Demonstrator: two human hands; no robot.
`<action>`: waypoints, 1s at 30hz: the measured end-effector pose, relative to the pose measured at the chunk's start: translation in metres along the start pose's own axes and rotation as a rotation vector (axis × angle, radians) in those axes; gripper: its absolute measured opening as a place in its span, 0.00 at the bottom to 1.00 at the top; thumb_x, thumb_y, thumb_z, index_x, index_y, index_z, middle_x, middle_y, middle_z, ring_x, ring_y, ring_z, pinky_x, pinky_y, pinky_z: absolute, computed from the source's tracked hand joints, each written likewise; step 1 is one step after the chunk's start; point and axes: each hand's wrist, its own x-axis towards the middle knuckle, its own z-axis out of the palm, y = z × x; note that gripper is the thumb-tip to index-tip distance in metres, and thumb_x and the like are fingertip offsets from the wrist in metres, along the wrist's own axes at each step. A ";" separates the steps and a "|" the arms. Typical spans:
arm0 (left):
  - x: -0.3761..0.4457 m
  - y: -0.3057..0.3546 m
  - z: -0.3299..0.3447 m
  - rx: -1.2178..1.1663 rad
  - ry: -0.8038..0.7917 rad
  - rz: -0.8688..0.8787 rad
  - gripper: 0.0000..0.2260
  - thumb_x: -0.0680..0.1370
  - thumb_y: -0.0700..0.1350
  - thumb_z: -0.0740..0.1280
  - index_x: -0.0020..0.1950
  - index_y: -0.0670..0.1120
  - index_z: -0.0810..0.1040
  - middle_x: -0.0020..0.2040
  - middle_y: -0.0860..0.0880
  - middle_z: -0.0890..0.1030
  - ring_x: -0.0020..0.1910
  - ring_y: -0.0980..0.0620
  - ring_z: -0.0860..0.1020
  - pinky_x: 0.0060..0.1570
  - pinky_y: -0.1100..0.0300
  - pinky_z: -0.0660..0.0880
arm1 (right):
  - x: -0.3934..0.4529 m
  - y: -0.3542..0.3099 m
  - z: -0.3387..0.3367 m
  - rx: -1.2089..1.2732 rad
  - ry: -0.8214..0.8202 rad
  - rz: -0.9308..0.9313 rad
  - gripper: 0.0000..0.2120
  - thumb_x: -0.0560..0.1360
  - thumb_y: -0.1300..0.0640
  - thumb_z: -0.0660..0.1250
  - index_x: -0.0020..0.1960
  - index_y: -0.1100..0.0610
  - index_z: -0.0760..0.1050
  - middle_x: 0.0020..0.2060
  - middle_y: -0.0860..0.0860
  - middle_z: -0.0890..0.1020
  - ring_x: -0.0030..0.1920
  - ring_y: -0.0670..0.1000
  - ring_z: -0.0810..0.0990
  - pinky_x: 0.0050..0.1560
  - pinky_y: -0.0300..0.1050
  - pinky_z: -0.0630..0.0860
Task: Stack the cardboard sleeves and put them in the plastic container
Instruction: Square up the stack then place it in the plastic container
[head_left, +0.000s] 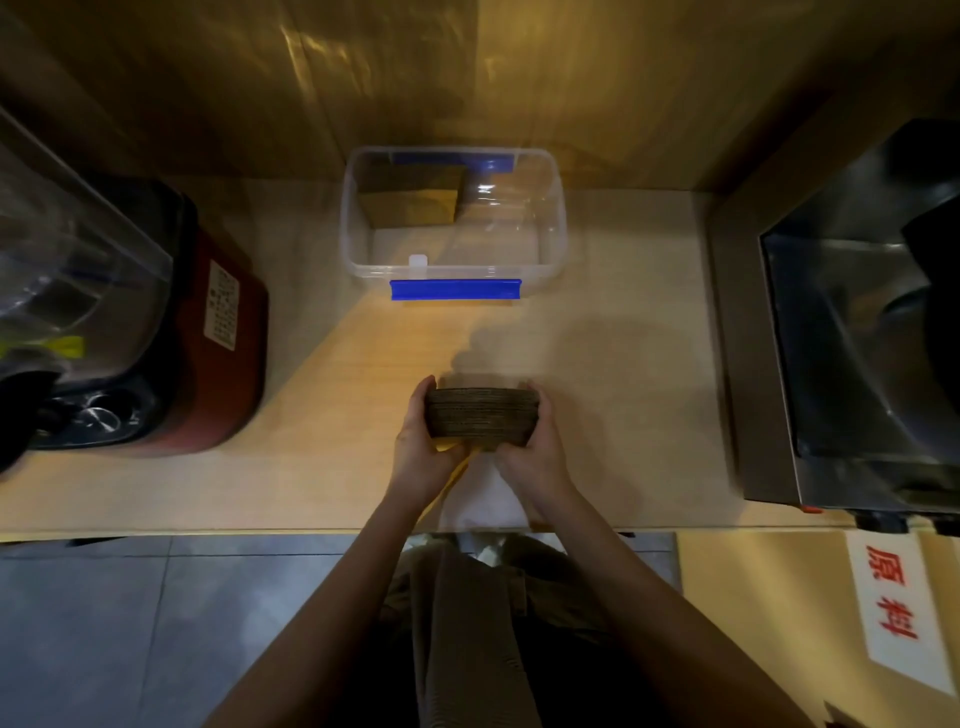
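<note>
Obs, head view: both hands are clamping one stack of cardboard sleeves (482, 418) betw. them, just above the worktop (623, 364) near its front edge. Left hand (422, 452) is pressing on the stack's left end, right hand (535, 447) on its right end; fingers of each are curling round the far side, thumbs on the near side. Each grip is closed on the stack, none free.

Stack: flattened sleeves, edges facing camera, long axis running left–right across the body. Looks squared up, so stacking step is prob. done; transfer not yet.

Something yellow (451, 470) and a white sheet (480, 501) are lying under/behind the hands; can't tell what they are.

Key relation: plastic container (558, 228) is sitting straight ahead of the stack, well apart, against the back wall, lid off, blue latch (455, 289) on near side folded down. Its long axis is also running left–right, i.e. parallel w/ the stack. A brown block (410, 200), likely sleeves already loaded, is occupying the back-left part; the right and front parts are showing bare.

Judgement: next move needs a forward carry w/o rotation, lift over near rim, lower into the free space. Both hands approx. equally near; container slightly left of centre-line, so neither is favoured much.

Risk: loose sleeves fanning out if side pressure is easing mid-carry.
</note>
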 end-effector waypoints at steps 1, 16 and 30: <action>0.000 -0.001 0.000 0.009 0.004 0.009 0.39 0.67 0.37 0.73 0.72 0.47 0.57 0.66 0.46 0.71 0.60 0.56 0.68 0.58 0.65 0.67 | 0.000 0.001 -0.001 -0.009 0.007 -0.004 0.38 0.68 0.69 0.69 0.71 0.50 0.56 0.61 0.50 0.72 0.61 0.49 0.73 0.56 0.37 0.74; 0.001 -0.003 -0.002 0.041 -0.003 -0.011 0.39 0.71 0.33 0.67 0.74 0.50 0.50 0.68 0.46 0.69 0.62 0.57 0.66 0.57 0.67 0.66 | 0.006 0.004 -0.005 -0.164 -0.102 -0.070 0.36 0.73 0.65 0.65 0.74 0.54 0.48 0.62 0.54 0.75 0.60 0.49 0.75 0.49 0.24 0.71; 0.011 -0.003 -0.019 0.236 -0.038 0.054 0.33 0.70 0.34 0.68 0.72 0.45 0.58 0.66 0.40 0.72 0.64 0.43 0.71 0.60 0.58 0.69 | 0.014 -0.006 -0.030 -0.309 -0.224 -0.145 0.28 0.71 0.59 0.70 0.68 0.53 0.62 0.57 0.48 0.77 0.56 0.45 0.76 0.46 0.26 0.72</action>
